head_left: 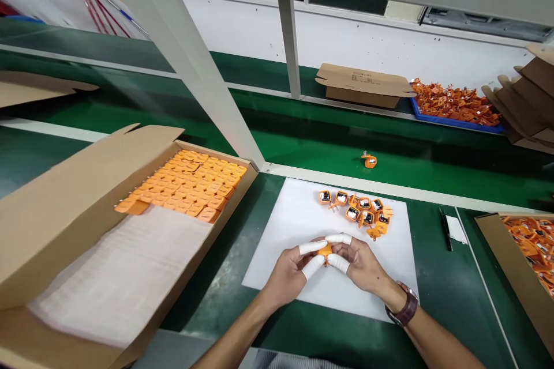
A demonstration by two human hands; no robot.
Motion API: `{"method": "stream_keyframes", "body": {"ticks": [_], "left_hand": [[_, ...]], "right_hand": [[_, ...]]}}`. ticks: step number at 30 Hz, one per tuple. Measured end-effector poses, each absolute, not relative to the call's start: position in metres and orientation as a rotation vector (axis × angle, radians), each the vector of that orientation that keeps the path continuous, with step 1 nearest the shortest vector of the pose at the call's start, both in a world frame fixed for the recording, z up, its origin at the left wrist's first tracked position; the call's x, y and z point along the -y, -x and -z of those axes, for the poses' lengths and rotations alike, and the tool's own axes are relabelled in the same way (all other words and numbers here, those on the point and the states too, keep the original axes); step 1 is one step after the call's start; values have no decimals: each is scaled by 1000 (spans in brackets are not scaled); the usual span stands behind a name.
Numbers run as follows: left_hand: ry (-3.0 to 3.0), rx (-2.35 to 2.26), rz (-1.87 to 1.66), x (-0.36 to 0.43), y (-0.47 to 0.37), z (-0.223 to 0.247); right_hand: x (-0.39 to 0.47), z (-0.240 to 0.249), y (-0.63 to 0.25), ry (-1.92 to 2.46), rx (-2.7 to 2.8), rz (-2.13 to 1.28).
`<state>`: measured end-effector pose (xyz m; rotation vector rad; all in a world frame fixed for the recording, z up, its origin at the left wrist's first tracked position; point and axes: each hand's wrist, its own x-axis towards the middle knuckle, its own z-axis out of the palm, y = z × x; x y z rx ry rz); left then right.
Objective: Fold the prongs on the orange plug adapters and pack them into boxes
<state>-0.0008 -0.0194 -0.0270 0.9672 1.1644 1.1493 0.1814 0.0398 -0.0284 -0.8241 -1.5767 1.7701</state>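
Note:
Between my two hands, above the white sheet (277,230), is a small orange plastic part (324,250). My left hand (291,270) pinches it from the left, thumb and index finger in white finger cots. From the other side my right hand (360,262) grips the same part, its thumb and index finger also in white cots. The fingers cover much of the part, so its inner side is hidden. Just beyond the hands lie several orange housings (352,213) with black and white insides, some with metal prongs.
At left an open cardboard box (234,203) holds rows of orange pieces (186,181). One orange part (370,161) sits on the green belt (303,144). A blue tray (459,124) of orange parts stands at the back right, another carton (506,271) at right. A metal post (212,81) rises behind.

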Motion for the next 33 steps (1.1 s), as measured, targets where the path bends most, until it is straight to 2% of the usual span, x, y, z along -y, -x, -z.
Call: {"method": "stream_keyframes", "body": {"ticks": [5,9,13,17,19,23,26,33], "left_hand": [[-951,-1197,-1151,19,-2,27],[-953,-1194,-1143,20,-3,29],[-959,-1207,-1166,21,-3,35],[-913,-1209,-1190,20,-6,37],[-893,-1201,-1195,19,-7,37],[-888,-1153,-1199,19,-8,39],[-905,-1121,-1205,19,-8,44],[-958,-1072,-1197,20,-10,51]], "right_hand": [[-35,36,-179,838,1574,-1719],[-28,14,-185,925,1848,-1573],[-42,-30,-204,1029,2334,-1077],[-113,-45,-220,1116,2352,-616],[-164,-38,-220,1252,2322,-519],[-250,-19,-198,1334,2330,-493],[-279,-15,-171,1327,2385,-543],[-229,-27,-121,943,2613,-740]]}}
